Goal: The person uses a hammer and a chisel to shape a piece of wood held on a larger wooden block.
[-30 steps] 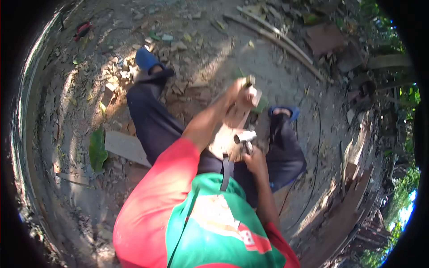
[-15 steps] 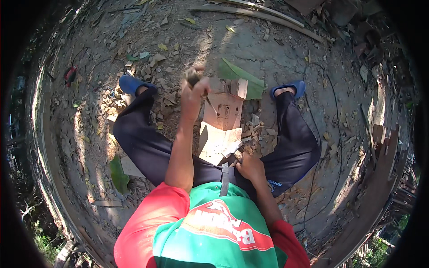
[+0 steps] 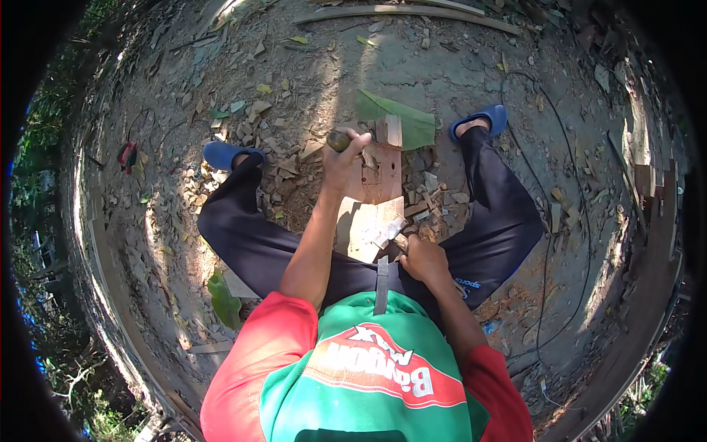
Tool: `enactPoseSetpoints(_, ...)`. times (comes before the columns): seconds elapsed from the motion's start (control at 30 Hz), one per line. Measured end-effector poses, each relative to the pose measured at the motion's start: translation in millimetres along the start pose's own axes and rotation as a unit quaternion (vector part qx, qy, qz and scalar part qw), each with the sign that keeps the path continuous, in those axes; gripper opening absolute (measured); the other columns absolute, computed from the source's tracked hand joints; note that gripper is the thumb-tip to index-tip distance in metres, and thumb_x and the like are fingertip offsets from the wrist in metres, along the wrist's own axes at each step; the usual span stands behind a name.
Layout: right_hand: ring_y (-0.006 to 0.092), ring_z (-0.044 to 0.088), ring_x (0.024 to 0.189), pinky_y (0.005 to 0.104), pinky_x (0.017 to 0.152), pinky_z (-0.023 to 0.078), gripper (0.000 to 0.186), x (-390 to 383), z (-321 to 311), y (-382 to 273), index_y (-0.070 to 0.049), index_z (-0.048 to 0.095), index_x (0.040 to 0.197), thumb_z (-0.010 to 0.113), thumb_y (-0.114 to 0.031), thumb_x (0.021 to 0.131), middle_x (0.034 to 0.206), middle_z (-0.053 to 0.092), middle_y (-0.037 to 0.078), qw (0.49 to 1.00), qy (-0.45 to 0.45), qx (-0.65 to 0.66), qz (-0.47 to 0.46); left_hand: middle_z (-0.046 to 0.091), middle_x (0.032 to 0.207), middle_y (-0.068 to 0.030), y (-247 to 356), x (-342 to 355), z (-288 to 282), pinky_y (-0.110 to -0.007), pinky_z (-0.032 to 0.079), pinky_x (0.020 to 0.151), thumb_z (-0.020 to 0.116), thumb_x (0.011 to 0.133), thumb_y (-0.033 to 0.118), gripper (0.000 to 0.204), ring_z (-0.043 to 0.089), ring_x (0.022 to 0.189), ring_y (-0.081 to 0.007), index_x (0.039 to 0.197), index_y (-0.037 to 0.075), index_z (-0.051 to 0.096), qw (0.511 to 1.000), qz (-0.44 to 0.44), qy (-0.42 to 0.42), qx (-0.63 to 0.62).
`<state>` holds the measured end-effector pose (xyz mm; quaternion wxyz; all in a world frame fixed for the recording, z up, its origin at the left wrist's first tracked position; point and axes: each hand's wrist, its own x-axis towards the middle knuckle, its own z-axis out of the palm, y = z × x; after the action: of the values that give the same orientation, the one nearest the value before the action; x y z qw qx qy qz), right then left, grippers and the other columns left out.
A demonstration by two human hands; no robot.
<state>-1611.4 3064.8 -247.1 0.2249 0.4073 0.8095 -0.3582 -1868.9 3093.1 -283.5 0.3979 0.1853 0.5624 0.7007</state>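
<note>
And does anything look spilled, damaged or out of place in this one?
Loose wood chips litter the dirt ground on both sides of the wooden board, which looks untidy. The large green leaf at the board's far end also seems out of place. I see no clear damage.

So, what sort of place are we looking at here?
Probably an outdoor yard used as a makeshift woodworking spot: bare dirt ground strewn with wood scraps, long wooden strips lying at the far side, and green foliage along the picture's left edge.
</note>
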Motion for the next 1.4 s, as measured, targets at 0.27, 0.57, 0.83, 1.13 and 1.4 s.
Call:
enactPoseSetpoints(0.27,0.0385,0.069,0.087,0.0473,0.077,0.055,0.036,0,5,4,0.001,0.060,0.097,0.071,-0.028,0.080,0.090,0.069,0.023,1.000,0.009,-0.005,-0.014,0.054,0.080,0.0048,-17,-12,4,-0.023,0.039,0.066,0.073,0.084,0.006,0.018,0.049,0.072,-0.0047,0.086,0.011,0.056,0.999,-0.005,-0.046,0.012)
enactPoseSetpoints(0.57,0.0388,0.068,0.088,0.0481,0.077,0.055,0.035,0,4,3,0.001,0.059,0.096,0.070,-0.029,0.081,0.091,0.069,0.024,1.000,-0.003,-0.006,-0.005,0.055,0.081,0.0042,-14,-17,5,-0.023,0.040,0.067,0.072,0.085,0.003,0.018,0.050,0.074,-0.0052,0.087,0.011,0.056,0.998,-0.003,-0.053,0.016)
enactPoseSetpoints(0.83,0.0387,0.068,0.088,0.0478,0.077,0.055,0.036,1,4,3,0.001,0.059,0.097,0.070,-0.029,0.081,0.091,0.068,0.024,1.000,-0.001,-0.007,-0.005,0.054,0.081,0.0047,-13,-21,8,-0.023,0.040,0.068,0.073,0.085,0.003,0.018,0.049,0.073,-0.0049,0.087,0.011,0.057,0.999,-0.002,-0.054,0.009)
enactPoseSetpoints(1.13,0.0383,0.068,0.088,0.0477,0.078,0.055,0.036,0,3,2,0.001,0.058,0.098,0.070,-0.029,0.081,0.090,0.068,0.024,1.000,-0.003,-0.008,-0.008,0.054,0.082,0.0049,-13,-22,9,-0.022,0.040,0.067,0.075,0.084,0.006,0.018,0.049,0.074,-0.0046,0.088,0.010,0.058,0.998,-0.018,-0.051,0.009)
enactPoseSetpoints(1.4,0.0426,0.066,0.086,0.0489,0.075,0.052,0.035,8,-10,19,0.003,0.061,0.096,0.067,-0.026,0.078,0.087,0.067,0.027,0.994,0.010,0.106,-0.032,0.057,0.082,0.0039,-22,-16,11,-0.023,0.042,0.063,0.077,0.084,0.010,0.018,0.050,0.071,-0.0041,0.086,0.009,0.059,0.986,0.020,-0.116,0.117)
